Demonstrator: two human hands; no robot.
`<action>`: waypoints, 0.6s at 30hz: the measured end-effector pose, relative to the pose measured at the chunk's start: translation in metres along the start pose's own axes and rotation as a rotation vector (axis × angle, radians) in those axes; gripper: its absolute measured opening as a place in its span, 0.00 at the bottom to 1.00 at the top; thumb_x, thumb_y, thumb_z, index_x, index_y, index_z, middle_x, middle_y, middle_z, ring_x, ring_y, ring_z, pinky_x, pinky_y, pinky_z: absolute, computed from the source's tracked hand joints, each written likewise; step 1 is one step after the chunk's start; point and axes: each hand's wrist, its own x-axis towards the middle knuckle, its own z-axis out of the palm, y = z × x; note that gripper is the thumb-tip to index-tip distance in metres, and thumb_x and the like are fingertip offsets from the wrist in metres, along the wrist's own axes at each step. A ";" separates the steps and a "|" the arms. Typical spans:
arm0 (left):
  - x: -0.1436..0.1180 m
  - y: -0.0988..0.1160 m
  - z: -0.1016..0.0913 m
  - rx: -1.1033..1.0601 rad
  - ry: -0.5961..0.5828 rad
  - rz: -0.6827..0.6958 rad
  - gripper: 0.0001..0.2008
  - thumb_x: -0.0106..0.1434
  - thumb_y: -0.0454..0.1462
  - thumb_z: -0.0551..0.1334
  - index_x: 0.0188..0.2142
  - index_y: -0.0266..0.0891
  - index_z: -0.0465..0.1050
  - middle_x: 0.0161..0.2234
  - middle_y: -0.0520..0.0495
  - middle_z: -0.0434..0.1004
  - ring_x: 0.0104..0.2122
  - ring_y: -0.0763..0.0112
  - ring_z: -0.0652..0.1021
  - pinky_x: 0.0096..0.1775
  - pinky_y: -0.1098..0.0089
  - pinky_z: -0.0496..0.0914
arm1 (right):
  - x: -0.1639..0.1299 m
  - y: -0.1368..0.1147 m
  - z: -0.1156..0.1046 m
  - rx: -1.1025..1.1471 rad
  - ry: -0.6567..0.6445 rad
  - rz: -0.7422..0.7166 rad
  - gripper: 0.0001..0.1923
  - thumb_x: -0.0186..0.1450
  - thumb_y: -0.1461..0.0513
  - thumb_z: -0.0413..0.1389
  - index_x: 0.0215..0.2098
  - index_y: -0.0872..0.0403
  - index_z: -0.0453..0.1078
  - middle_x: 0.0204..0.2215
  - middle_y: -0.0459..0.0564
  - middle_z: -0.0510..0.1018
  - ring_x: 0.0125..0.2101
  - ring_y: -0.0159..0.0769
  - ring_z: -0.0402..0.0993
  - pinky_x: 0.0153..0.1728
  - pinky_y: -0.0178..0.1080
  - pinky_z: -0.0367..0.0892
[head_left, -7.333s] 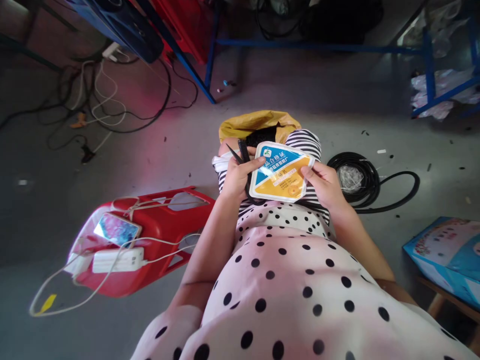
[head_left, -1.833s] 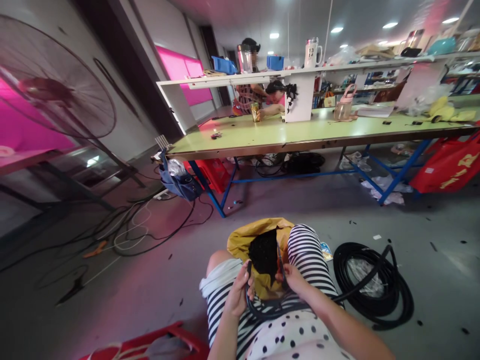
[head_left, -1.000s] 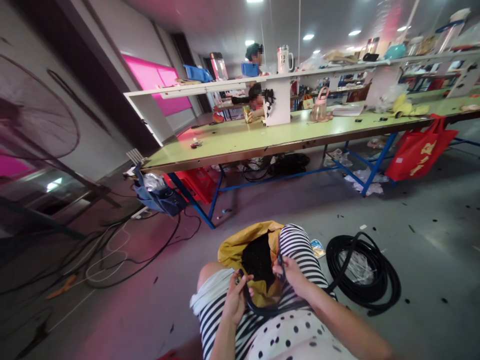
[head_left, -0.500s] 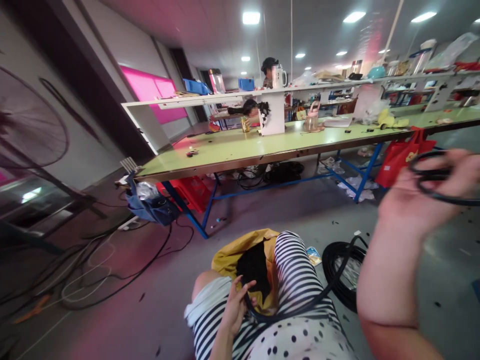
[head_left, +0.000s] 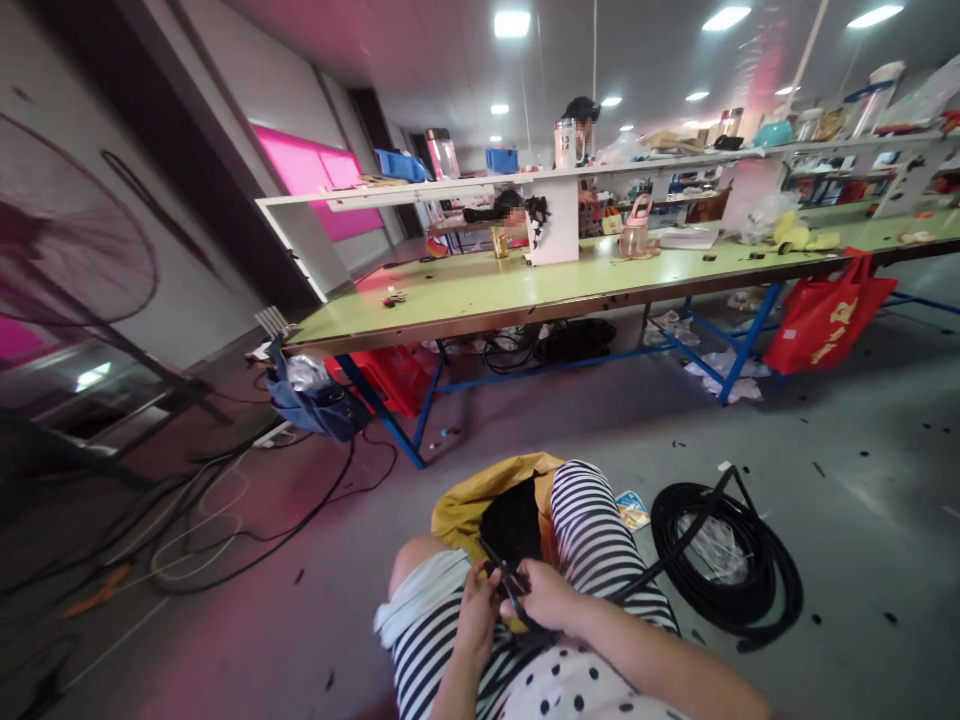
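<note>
My left hand [head_left: 476,610] is closed on a black rubber-like strip [head_left: 645,575] over my lap. My right hand [head_left: 544,597] meets it there, wrapped round dark scissors [head_left: 504,572] whose blades point up and left by the strip. Just where the blades and strip meet is hidden by my fingers. Below and beyond the hands, a yellow bag [head_left: 457,500] lies open between my knees, with a dark mass of black pieces [head_left: 514,520] in it. From my lap the strip runs right to a large black coil [head_left: 772,590] on the floor.
A long green-topped table [head_left: 450,295] on blue legs stands ahead. A red bag [head_left: 832,315] hangs at its right, and a blue bag [head_left: 319,405] at its left end. Cables [head_left: 277,550] cross the floor at left near a large fan [head_left: 67,220]. Another person [head_left: 581,115] is behind the shelf.
My right hand has come from the far right, raised with the scissors, down to my left hand over the lap. The left hand has drawn its fingers together on the strip.
</note>
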 end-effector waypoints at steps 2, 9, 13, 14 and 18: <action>0.002 -0.008 0.005 0.004 0.015 0.019 0.21 0.62 0.22 0.67 0.50 0.42 0.67 0.27 0.52 0.79 0.27 0.68 0.83 0.32 0.74 0.74 | 0.005 0.002 0.003 -0.196 0.042 -0.003 0.17 0.54 0.67 0.68 0.40 0.52 0.71 0.44 0.55 0.85 0.46 0.50 0.82 0.46 0.42 0.67; 0.000 -0.024 0.013 -0.073 -0.012 -0.101 0.12 0.62 0.30 0.73 0.42 0.39 0.74 0.34 0.44 0.85 0.28 0.68 0.83 0.32 0.73 0.74 | 0.024 0.011 -0.001 -0.118 0.175 0.047 0.13 0.59 0.71 0.63 0.32 0.52 0.64 0.34 0.48 0.79 0.36 0.37 0.75 0.38 0.36 0.61; 0.005 -0.027 0.008 -0.053 -0.051 -0.222 0.05 0.67 0.37 0.71 0.36 0.38 0.77 0.31 0.44 0.83 0.26 0.67 0.81 0.29 0.72 0.74 | 0.023 0.019 -0.002 0.040 0.186 0.022 0.16 0.53 0.75 0.61 0.30 0.52 0.62 0.27 0.40 0.72 0.31 0.32 0.69 0.36 0.34 0.60; 0.006 -0.026 0.008 -0.052 -0.039 -0.245 0.05 0.68 0.37 0.70 0.36 0.39 0.78 0.30 0.44 0.83 0.26 0.67 0.81 0.29 0.72 0.74 | 0.022 0.019 -0.002 0.050 0.187 0.013 0.16 0.53 0.75 0.61 0.29 0.52 0.62 0.27 0.40 0.72 0.31 0.32 0.68 0.36 0.34 0.60; 0.004 -0.017 0.010 -0.074 0.020 -0.284 0.03 0.67 0.35 0.69 0.36 0.40 0.79 0.33 0.45 0.84 0.28 0.68 0.82 0.30 0.72 0.76 | 0.022 0.018 -0.002 0.098 0.180 0.038 0.14 0.52 0.74 0.61 0.28 0.52 0.65 0.26 0.40 0.73 0.31 0.32 0.70 0.37 0.35 0.62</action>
